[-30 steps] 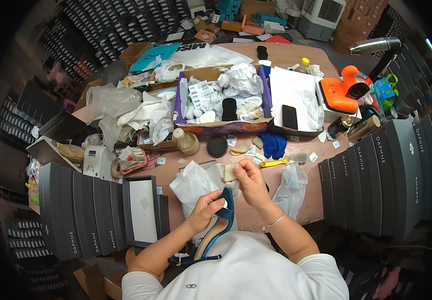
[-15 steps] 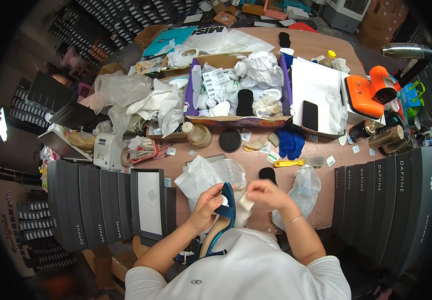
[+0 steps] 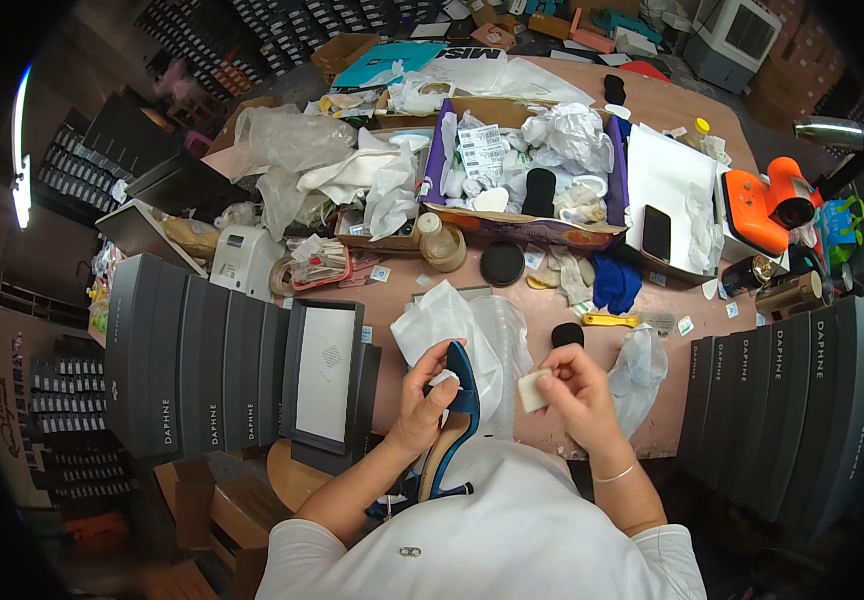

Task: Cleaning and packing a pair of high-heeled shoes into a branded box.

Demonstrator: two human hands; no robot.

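Note:
My left hand (image 3: 420,408) is closed round the front of a dark blue high-heeled sandal (image 3: 459,428) with a tan insole. The sandal stands toe up against my white shirt, and white paper shows beside its strap. To its right, my right hand (image 3: 580,398) pinches a small off-white block (image 3: 533,391) between thumb and fingers, apart from the shoe. Beneath and beyond the hands lie white tissue paper (image 3: 442,325) and clear plastic wrap (image 3: 502,340). A second strapped shoe part (image 3: 389,507) shows low beside my left forearm, largely hidden.
Grey shoe boxes (image 3: 147,360) stand in rows on the left and right (image 3: 802,390). An open grey box (image 3: 324,370) sits by my left arm. Across the table are a purple-edged carton (image 3: 527,232) of paper, a glue jar (image 3: 442,243), a yellow-handled brush (image 3: 612,320) and a phone (image 3: 657,233).
My right hand, with the off-white block, has moved away from the sandal to the right. The left hand still grips the sandal. The whole view has shifted slightly.

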